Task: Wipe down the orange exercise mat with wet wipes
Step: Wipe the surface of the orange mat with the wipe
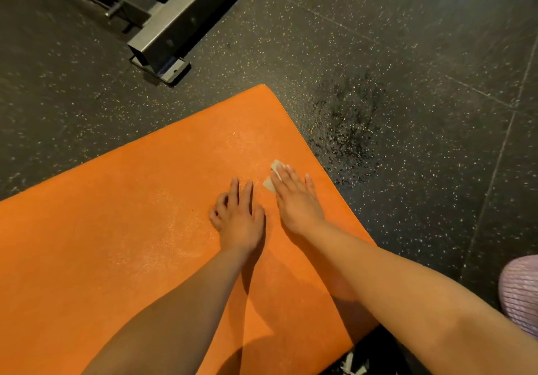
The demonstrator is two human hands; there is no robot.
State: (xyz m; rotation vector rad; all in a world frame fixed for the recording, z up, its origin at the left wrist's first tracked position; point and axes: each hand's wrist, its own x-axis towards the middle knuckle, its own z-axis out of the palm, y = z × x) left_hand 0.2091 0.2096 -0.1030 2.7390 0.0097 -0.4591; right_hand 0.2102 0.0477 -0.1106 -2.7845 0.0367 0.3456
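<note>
Dark speckled rubber flooring [407, 40] carries the orange exercise mat [116, 243], which lies flat and runs from the lower left up to a rounded corner near the middle of the view. On it, close to the right-hand edge, sits a small pale wet wipe [272, 181], mostly hidden, with only two corners peeking out. The right hand [297, 203] lies flat over the wipe, fingers straight and slightly spread, pressing rather than pinching. That is likely because a broad palm keeps the thin sheet in full contact with the mat as it slides. Just beside it, the left hand [238, 217] holds nothing. It rests on the mat with two fingers extended and the outer ones bent under, probably as a brace for the person's weight and to keep the mat from creeping. Faint lighter, sheeny patches show on the orange surface ahead of and left of the hands, perhaps moisture, though that is hard to confirm. Beyond the mat's right edge a darker blotch [346, 130] marks the floor and looks damp. Farther off, at upper left, stands the foot of a grey metal frame [163, 34], well apart from the mat. A lilac ribbed object [521, 293] shows at the right border, and what it is cannot be told.
</note>
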